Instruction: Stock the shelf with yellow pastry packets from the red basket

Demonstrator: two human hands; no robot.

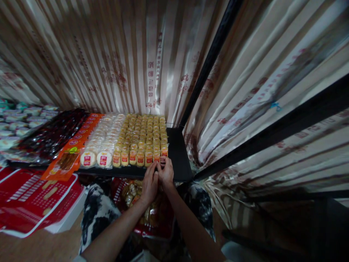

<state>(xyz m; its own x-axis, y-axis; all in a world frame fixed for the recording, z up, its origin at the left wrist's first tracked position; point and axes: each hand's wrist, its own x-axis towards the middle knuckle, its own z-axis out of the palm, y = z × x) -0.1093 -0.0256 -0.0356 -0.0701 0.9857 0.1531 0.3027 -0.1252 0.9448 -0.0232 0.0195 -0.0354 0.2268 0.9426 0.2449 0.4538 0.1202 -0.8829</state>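
Several rows of small wrapped yellow cakes with red labels stand packed together on a black shelf. At the front right corner of these rows, my right hand has its bent fingers against the lower part of the end wrapped cake. Close beside it, my left hand is closed, its fingertips at the front of the neighbouring cake. Whatever lies between the left fingers is hidden. Below my forearms, a red bag holds more wrapped yellow cakes.
Left along the shelf are round white wrapped cakes, an orange packet, dark glossy packets and pale packets. A red printed bag sits lower left. Black frame bars slant at right before draped printed sheeting.
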